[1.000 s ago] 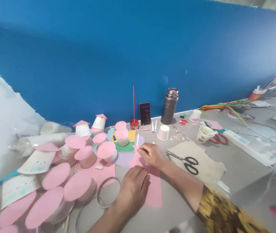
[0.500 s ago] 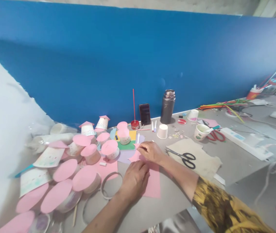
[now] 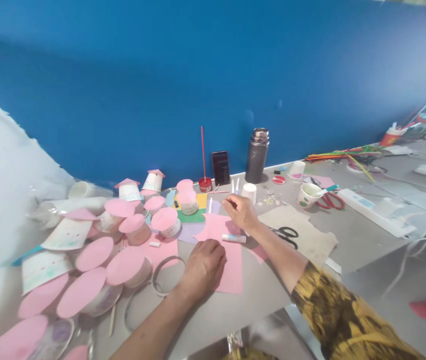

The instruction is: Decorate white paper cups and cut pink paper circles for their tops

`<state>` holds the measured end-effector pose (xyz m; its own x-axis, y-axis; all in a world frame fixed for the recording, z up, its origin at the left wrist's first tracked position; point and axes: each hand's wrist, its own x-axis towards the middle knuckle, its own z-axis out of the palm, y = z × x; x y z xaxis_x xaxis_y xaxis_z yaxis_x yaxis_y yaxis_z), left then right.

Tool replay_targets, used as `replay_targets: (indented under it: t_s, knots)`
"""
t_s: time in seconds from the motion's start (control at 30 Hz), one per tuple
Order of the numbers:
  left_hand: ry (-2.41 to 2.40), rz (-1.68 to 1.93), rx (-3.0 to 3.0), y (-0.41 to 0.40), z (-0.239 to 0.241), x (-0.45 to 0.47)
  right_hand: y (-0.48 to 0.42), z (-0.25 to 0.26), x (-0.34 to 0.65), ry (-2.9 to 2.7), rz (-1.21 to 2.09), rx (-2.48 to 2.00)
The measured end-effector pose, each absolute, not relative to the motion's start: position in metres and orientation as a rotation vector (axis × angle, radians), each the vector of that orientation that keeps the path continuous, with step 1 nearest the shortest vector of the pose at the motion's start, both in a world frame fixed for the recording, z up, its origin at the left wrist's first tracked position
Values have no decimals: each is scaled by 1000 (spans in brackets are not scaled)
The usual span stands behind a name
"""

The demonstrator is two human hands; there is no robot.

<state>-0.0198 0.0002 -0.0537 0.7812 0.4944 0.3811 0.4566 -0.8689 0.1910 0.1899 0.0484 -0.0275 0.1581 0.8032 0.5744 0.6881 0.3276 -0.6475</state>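
I'm pressing my left hand, fingers loosely curled and gripping nothing, on the pink paper sheet at the table's near edge. My right hand is hovering over its far end, fingertips pinched; on what, I cannot tell. Many pink-capped cups are standing finished; the sheet is lying mostly whole.

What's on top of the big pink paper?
The left hand rests on the pink paper, and a small white tube lies on it too. Anything beneath the palm is hidden.
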Motion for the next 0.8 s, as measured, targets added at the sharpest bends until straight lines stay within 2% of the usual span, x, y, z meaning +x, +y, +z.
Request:
replay_targets:
  t_s: [0.3,0.43,0.6,0.8]
  knots:
    - [825,551,2896,-1,-54,-19,55,-24,214,-1374,-30,-1522]
    - [831,524,2910,-2,-55,-18,61,-21,245,-1165,-149,-1776]
    - [849,523,2920,-3,-54,-19,69,-31,267,-948,366,-1730]
    - [854,564,2920,-3,-57,-19,78,-27,277,-779,613,-1402]
